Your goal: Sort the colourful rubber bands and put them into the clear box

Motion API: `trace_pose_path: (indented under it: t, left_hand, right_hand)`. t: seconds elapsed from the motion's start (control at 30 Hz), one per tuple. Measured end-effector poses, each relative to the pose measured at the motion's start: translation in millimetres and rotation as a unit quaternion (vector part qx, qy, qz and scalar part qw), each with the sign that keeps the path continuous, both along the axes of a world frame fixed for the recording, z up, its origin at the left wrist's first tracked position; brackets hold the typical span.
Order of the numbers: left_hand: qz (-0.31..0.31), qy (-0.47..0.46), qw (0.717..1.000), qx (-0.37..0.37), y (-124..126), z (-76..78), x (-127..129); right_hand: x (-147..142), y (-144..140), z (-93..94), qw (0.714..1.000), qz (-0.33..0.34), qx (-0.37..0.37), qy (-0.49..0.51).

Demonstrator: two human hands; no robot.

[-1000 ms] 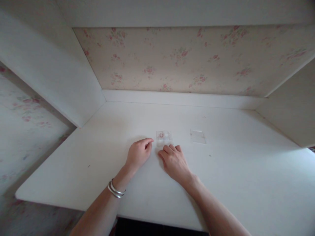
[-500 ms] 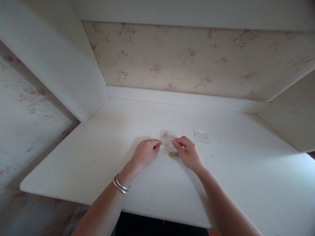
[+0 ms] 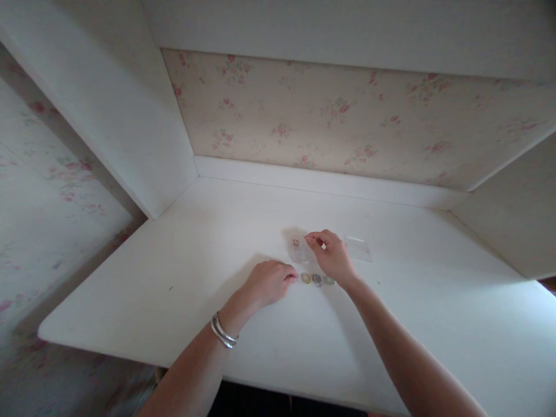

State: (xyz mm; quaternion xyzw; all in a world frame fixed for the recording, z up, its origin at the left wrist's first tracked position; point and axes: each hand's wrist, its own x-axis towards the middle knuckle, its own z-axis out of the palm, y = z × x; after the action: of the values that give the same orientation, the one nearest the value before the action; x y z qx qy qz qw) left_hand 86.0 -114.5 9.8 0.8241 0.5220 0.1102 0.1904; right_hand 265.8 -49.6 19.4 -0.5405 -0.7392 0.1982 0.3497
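Lifted now, the small clear plastic box [image 3: 299, 249] is off the desk, tilted, pinched at its edge between thumb and forefinger of the right hand [image 3: 332, 258]; a second ago it lay flat ahead of both hands. Something tiny and pinkish shows inside it, too small to make out. No writing or label can be read on it, or anywhere else.

Three small round pieces [image 3: 317, 280] sit in a row on the desk just below that hand, at about six o'clock from the box: one gold-coloured, one greyish, one greenish. They came into sight as the right hand rose. The left hand [image 3: 269, 284] has slid back and rests knuckles-up, fingers curled together, its tips just beside the gold piece at nine o'clock from the row. Two silver bangles [image 3: 223, 333] circle that wrist.

At three o'clock from the box a flat clear lid [image 3: 358, 249] lies on the white desk [image 3: 434, 301]. Faded rose-patterned wallpaper [image 3: 347, 121] backs the alcove, with white panels on either side and above.
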Motion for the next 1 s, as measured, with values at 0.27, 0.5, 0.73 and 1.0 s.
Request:
trace_pose_path:
  t: [0.27, 0.5, 0.73, 1.0]
  left_hand:
    - [-0.001, 0.021, 1.0, 0.005, -3.8, 0.8, 1.0]
    - [0.002, 0.02, 1.0, -0.006, -2.8, -0.3, 0.7]
    - [0.022, -0.017, 1.0, 0.009, -0.7, -4.2, -0.1]
    - [0.057, -0.18, 0.982, 0.024, 10.3, -4.9, 2.2]
  right_hand:
    - [-17.7, 9.2, 5.9, 0.964, 0.031, 0.067, -0.256]
    - [-1.7, 10.8, 6.8, 0.985, -0.018, 0.051, -0.163]
    - [43.7, -6.6, -22.0, 0.99, -0.133, -0.004, 0.052]
    - [52.9, -27.7, -38.4, 0.987, -0.13, -0.058, 0.074]
